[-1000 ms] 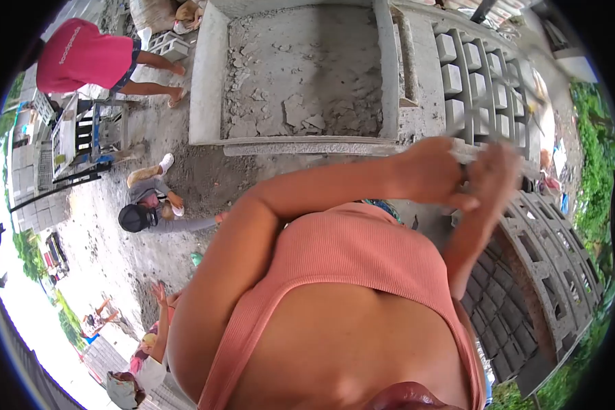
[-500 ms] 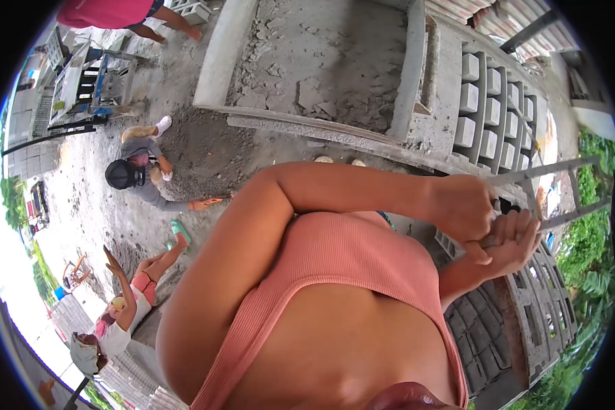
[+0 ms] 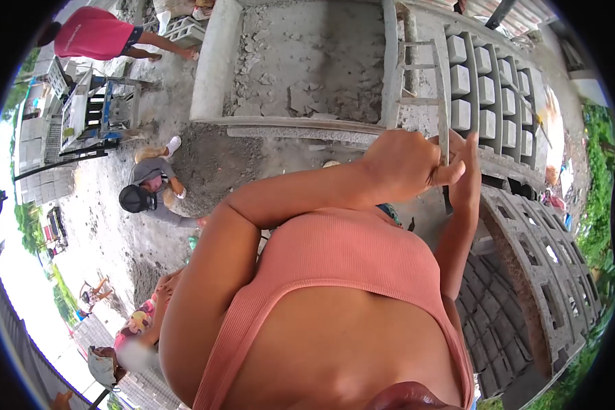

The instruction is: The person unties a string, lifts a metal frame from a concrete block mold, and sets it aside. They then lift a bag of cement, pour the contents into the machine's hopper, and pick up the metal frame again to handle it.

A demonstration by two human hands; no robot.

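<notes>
My left hand (image 3: 404,164) is closed at the lower end of a grey ladder-like frame (image 3: 443,96), which has a long bar and several short crosspieces. Its thumb lies across the bar. My right hand (image 3: 465,179) is around the same bar from the other side, some fingers curled and one pointing up. Where the hands meet, part of the grip is hidden. Behind the frame stands a concrete trough (image 3: 208,89) holding grey rubble and mix. Close to its right are rows of pale blocks set in a rack (image 3: 465,96).
A stack of hollow concrete blocks (image 3: 526,232) stands beside my right arm. At the left, a person in grey (image 3: 158,174) crouches by a mound of grey sand (image 3: 219,160). One in pink (image 3: 96,34) bends near a block (image 3: 184,31). Another person (image 3: 140,324) is at lower left.
Both hands have moved left and upward, and the frame has swung from pointing right to pointing up. The person in pink now bends toward the block; the lower-left person has lowered an arm.
</notes>
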